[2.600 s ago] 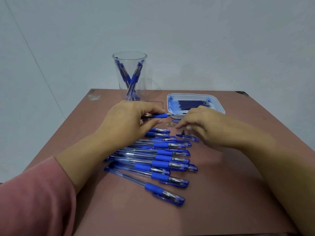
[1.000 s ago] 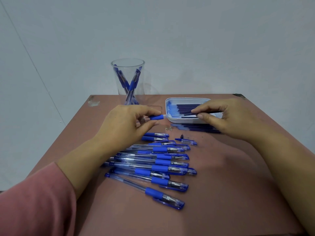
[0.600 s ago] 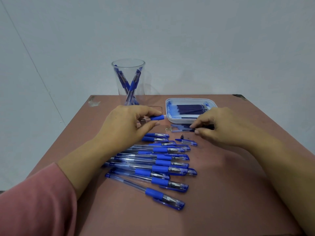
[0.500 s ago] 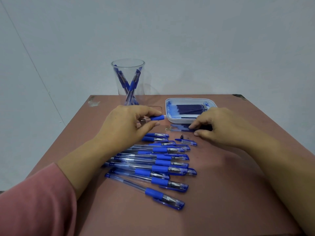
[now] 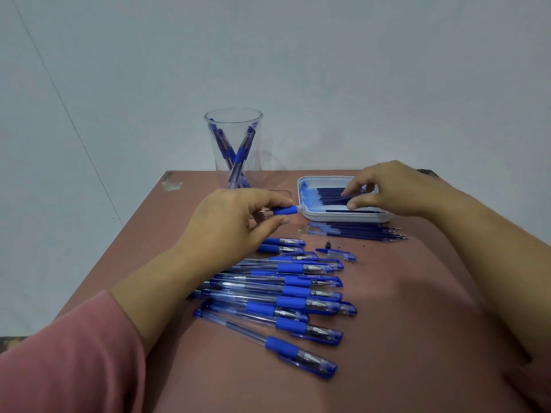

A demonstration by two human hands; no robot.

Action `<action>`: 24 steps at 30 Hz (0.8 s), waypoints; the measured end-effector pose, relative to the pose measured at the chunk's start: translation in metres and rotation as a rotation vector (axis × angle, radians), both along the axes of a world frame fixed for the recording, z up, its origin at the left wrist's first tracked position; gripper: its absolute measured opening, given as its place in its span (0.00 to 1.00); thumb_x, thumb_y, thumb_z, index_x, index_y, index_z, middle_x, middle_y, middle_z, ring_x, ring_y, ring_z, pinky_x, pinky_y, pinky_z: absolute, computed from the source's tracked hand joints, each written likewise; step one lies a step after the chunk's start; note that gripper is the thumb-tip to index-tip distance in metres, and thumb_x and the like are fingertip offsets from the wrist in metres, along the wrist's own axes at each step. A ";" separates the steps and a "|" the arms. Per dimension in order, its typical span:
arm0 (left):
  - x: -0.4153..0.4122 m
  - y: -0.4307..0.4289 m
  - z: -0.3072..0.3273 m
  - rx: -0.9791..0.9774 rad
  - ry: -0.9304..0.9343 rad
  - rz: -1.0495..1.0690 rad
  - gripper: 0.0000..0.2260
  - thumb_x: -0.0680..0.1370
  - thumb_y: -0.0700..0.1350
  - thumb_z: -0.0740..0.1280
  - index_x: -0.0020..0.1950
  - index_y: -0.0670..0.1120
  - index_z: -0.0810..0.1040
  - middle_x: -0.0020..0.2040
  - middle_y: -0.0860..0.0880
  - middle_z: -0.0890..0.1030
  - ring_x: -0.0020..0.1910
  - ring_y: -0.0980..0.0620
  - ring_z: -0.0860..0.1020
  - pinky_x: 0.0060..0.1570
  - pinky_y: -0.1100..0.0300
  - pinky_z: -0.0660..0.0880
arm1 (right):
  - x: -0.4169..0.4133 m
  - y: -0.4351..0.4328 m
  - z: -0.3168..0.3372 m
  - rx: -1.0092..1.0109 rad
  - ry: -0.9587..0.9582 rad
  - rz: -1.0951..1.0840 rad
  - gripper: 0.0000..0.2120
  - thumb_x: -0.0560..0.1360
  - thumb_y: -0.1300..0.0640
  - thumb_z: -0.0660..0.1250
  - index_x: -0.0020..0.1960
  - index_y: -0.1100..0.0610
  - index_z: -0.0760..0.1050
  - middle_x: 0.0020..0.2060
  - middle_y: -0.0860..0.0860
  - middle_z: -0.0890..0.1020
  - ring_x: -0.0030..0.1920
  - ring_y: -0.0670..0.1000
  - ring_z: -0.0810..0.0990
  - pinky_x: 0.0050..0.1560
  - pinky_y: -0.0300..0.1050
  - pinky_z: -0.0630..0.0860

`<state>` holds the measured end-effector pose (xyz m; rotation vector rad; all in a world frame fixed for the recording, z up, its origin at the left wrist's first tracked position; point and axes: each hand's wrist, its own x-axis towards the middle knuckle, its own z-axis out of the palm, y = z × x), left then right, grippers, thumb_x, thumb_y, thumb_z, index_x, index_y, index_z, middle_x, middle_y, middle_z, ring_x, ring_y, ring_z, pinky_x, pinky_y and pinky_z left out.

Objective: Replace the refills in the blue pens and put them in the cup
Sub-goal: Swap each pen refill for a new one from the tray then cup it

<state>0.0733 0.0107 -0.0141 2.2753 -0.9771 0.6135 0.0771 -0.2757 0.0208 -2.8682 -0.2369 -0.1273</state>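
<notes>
On the reddish-brown desk, head view: the left hand grips a clear pen barrel with a blue rubber grip in curled fingers. The right hand pinches a thin dark-blue refill inside the white rectangular plastic tray. Capped blue pens lie nearer, and others stand in the clear plastic cup.

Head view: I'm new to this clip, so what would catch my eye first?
A fan of blue pens lies in the middle of the table. Beyond it, the left hand grips one pen while the right hand pinches a refill in the white tray. A clear cup holding a few pens stands at its far edge.
</notes>
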 end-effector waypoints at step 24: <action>-0.003 -0.002 -0.001 -0.011 -0.021 -0.027 0.16 0.74 0.59 0.66 0.56 0.54 0.83 0.44 0.63 0.82 0.41 0.63 0.79 0.41 0.68 0.76 | 0.008 0.003 -0.003 0.115 -0.039 -0.006 0.07 0.71 0.50 0.74 0.48 0.48 0.82 0.38 0.42 0.80 0.39 0.41 0.76 0.33 0.26 0.67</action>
